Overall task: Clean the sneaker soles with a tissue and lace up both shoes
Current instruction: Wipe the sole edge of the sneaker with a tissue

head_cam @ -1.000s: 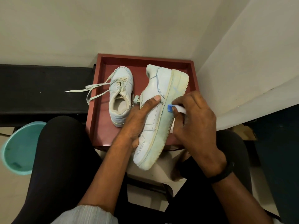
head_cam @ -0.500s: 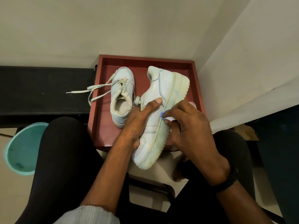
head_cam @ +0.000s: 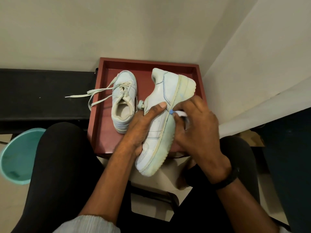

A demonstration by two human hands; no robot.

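My left hand (head_cam: pixel 144 125) grips a white sneaker (head_cam: pixel 165 98) turned on its side, heel away from me, its yellowed sole edge (head_cam: pixel 170 137) facing right. My right hand (head_cam: pixel 196 130) pinches a white tissue with a blue tip (head_cam: pixel 178 113) against the seam between sole and upper. The second white sneaker (head_cam: pixel 123 101) stands upright on the red tray (head_cam: pixel 99 125), its loose laces (head_cam: pixel 94 95) trailing left over the tray rim.
A black bench (head_cam: pixel 42 96) runs along the left wall. A teal bucket (head_cam: pixel 16 155) stands on the floor at lower left. My black-clad knees flank a small stool under the tray. White walls close in behind and to the right.
My right hand slid the tissue down along the sole edge toward me, then back up a little. The left hand and held sneaker stayed nearly still.
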